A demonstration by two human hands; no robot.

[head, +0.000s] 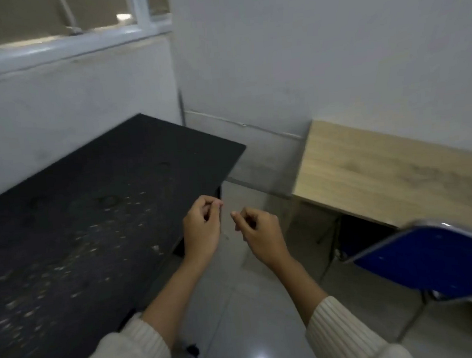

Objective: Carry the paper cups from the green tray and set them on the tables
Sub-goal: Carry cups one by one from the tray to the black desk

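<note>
The black rectangular table top [91, 218] is seen as matt and rough, flecked with pale scuffs. The pale rectangular table top [384, 172] is finished in smooth wood grain with a low sheen. The blue chair seat [433, 262] is shown as smooth and faintly glossy, edged by a shiny metal frame [427, 221]. The grey tiled floor [241, 333] is polished, and a light is mirrored in it. The cream sleeves [349, 336] are knitted in ribbed cloth.

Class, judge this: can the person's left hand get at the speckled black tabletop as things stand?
Probably yes: the empty left hand hovers by the edge of the speckled black tabletop, with nothing between them.
</note>
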